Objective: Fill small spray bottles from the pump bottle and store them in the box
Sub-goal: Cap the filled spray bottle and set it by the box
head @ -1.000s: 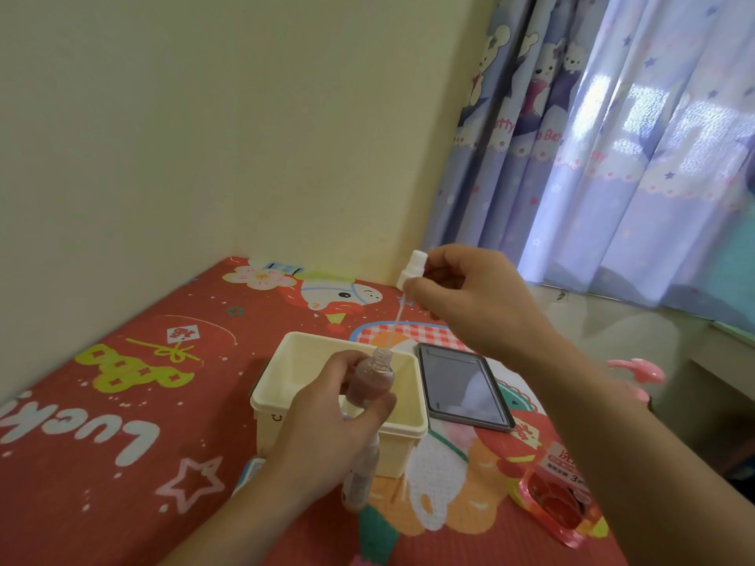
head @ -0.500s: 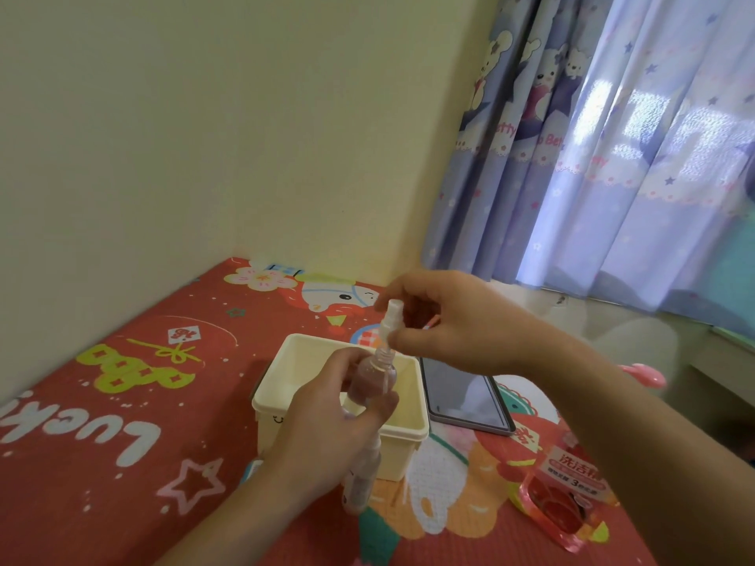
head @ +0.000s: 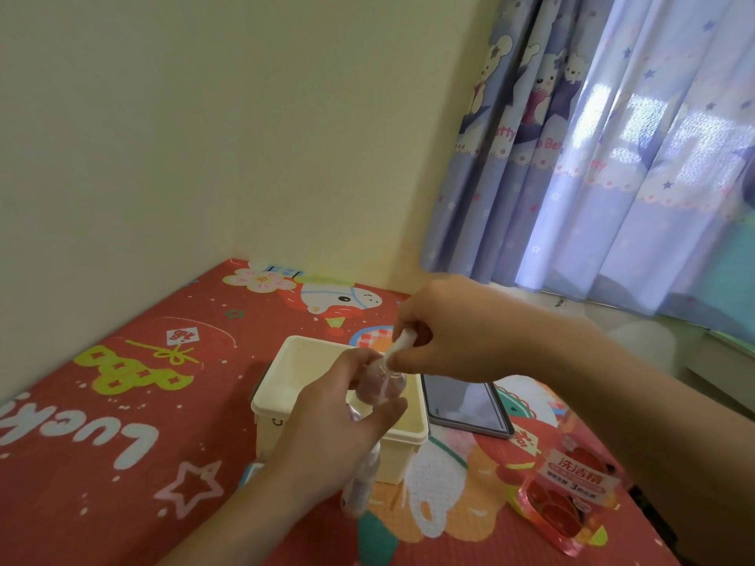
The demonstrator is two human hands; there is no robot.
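- The small clear spray bottle with pinkish liquid inside sits above the cream rectangular plastic box; the box's contents are hidden by the hands.
- The left hand curls around the bottle's body.
- The right hand pinches the white spray cap at the bottle's neck.
- A pink pump bottle stands right of the box, a dark phone lies just behind, on the red cartoon-printed mat.
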